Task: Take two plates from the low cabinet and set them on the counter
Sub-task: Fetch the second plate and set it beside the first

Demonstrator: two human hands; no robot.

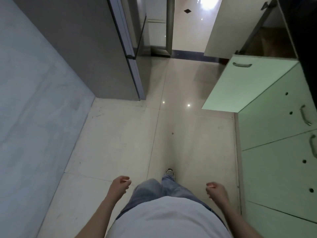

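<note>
I look straight down at a tiled kitchen floor. My left hand (120, 185) and my right hand (216, 189) hang at my sides with fingers loosely curled, holding nothing. Pale green low cabinets (277, 152) run along the right. One green cabinet door (247, 85) stands swung open into the aisle ahead on the right, and a cream door (228, 26) is open farther on. Between them a dark cabinet interior (272, 43) shows. No plates are visible. The dark counter edge (307, 48) runs above the cabinets at the far right.
A tall grey refrigerator (96, 48) stands on the left past a pale wall (34, 117). The beige floor (171, 134) forms a narrow aisle between them. A glass door frame (169, 23) lies ahead. My jeans and one shoe (169, 172) show below.
</note>
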